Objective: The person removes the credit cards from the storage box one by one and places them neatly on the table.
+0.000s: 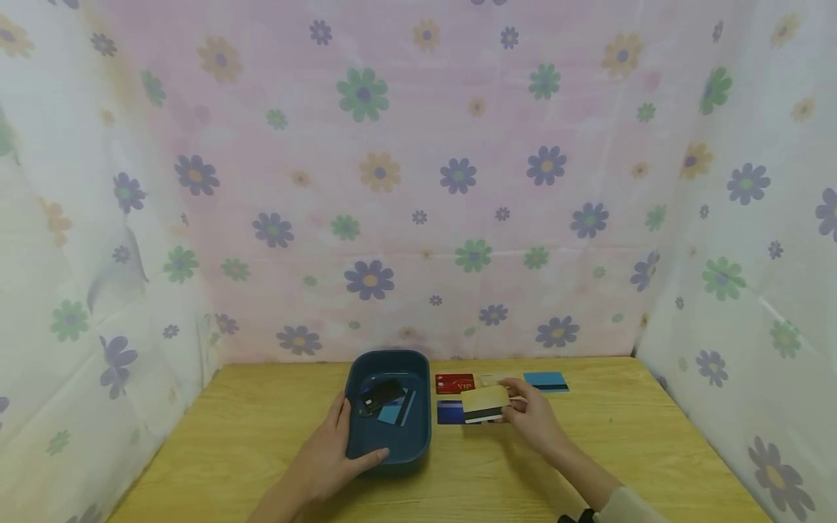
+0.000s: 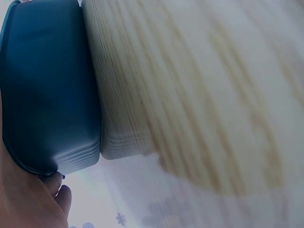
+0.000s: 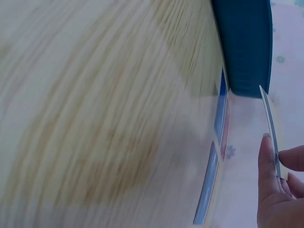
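My left hand (image 1: pixel 323 454) grips a dark blue plastic bin (image 1: pixel 399 444), fingers along its left wall and thumb over the front rim. In the left wrist view the fingertips curl at the bin's corner. A black card (image 1: pixel 387 392) and a light blue striped card (image 1: pixel 392 414) lie inside, overlapping. Between thumb and fingers, my right hand (image 1: pixel 539 425) pinches a gold card (image 1: pixel 482 399) with a dark stripe, tilted and raised above the table. From the right wrist it appears almost edge-on (image 3: pixel 270 123). Partly covered by it is a dark blue card (image 1: pixel 449 412).
Right of the bin lie a red VIP card (image 1: pixel 453 383), a pale card (image 1: pixel 487 379) partly behind the right hand, and a light blue card (image 1: pixel 548 381). The wooden table (image 1: pixel 261 428) is bordered by flowered cloth (image 1: pixel 418 218) at the back and both sides.
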{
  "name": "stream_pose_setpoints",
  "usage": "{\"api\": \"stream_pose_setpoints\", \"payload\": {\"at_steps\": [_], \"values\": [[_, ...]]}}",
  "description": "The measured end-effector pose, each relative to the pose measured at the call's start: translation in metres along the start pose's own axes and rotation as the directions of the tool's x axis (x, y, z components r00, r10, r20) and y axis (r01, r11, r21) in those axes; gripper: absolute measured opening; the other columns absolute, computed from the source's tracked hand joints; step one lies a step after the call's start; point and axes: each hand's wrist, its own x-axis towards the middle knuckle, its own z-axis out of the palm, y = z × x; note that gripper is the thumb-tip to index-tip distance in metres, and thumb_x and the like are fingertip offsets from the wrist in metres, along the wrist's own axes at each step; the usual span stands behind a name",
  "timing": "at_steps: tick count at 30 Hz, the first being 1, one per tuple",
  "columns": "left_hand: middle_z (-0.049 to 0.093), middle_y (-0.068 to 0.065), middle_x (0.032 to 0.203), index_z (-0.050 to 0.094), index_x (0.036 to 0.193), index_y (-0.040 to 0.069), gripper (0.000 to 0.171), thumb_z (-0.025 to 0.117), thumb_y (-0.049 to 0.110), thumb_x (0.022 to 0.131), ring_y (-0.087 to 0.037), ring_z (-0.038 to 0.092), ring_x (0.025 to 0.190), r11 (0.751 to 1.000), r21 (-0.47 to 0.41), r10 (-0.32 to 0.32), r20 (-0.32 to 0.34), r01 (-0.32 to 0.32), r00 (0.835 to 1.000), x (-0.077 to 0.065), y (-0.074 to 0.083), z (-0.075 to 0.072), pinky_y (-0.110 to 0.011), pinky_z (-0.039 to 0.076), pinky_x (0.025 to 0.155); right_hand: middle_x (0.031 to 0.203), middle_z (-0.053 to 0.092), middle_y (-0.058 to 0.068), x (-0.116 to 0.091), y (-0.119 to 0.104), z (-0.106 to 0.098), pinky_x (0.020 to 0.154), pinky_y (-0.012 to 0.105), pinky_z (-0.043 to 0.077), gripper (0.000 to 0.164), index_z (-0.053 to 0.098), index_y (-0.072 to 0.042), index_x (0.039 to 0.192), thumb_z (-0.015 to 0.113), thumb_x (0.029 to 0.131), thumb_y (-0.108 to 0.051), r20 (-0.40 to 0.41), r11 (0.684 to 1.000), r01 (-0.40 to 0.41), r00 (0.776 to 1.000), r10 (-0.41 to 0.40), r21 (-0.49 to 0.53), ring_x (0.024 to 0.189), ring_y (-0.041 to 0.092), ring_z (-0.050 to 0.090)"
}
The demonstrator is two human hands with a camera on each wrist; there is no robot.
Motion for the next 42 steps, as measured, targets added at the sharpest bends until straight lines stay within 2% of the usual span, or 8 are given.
{"api": "stream_pose_setpoints", "payload": {"at_steps": [14, 30, 37, 42], "values": [[0.005, -0.021, 0.171, 0.015, 0.161, -0.005, 0.13, 0.061, 0.085, 0.079, -0.047, 0.035, 0.146, 1.0, 0.005, 0.009, -0.008, -0.009, 1.0, 0.0, 0.0, -0.001, -0.061, 0.041, 0.111, 0.129, 0.051, 0.029, -0.009, 0.017, -0.04, 0.074, 0.038, 0.061, 0.049, 0.05, 0.009, 0.143, 0.061, 0.094, 0.01, 0.016, 0.994, -0.007, 1.0, 0.009, -0.11, 0.091, 0.025, 0.068], [0.006, -0.02, 0.171, 0.017, 0.161, -0.006, 0.129, 0.061, 0.084, 0.08, -0.049, 0.037, 0.145, 1.0, 0.003, -0.003, -0.006, 0.003, 1.0, -0.001, 0.001, 0.0, -0.062, 0.042, 0.109, 0.125, 0.045, 0.032, -0.008, 0.026, -0.082, 0.075, 0.038, 0.062, 0.049, 0.044, 0.016, 0.142, 0.055, 0.094, 0.014, -0.029, 0.99, -0.056, 0.998, 0.052, -0.129, 0.09, 0.027, 0.067], [0.005, -0.021, 0.17, 0.016, 0.161, -0.006, 0.127, 0.061, 0.082, 0.081, -0.048, 0.036, 0.145, 1.0, 0.006, -0.005, 0.014, 0.005, 1.0, -0.003, 0.003, -0.004, -0.06, 0.044, 0.108, 0.124, 0.044, 0.032, -0.006, 0.031, -0.096, 0.076, 0.038, 0.062, 0.051, 0.039, 0.018, 0.145, 0.053, 0.096, 0.014, -0.03, 0.99, -0.072, 0.997, 0.069, -0.12, 0.09, 0.026, 0.067], [0.006, -0.022, 0.17, 0.016, 0.161, -0.006, 0.126, 0.061, 0.082, 0.082, -0.048, 0.037, 0.145, 1.0, 0.007, -0.008, 0.017, 0.008, 1.0, -0.004, 0.003, -0.004, -0.06, 0.044, 0.107, 0.125, 0.044, 0.034, -0.005, 0.037, -0.103, 0.075, 0.038, 0.062, 0.051, 0.038, 0.017, 0.146, 0.053, 0.097, 0.013, -0.035, 0.984, -0.09, 0.996, 0.085, -0.152, 0.091, 0.028, 0.067]]}}
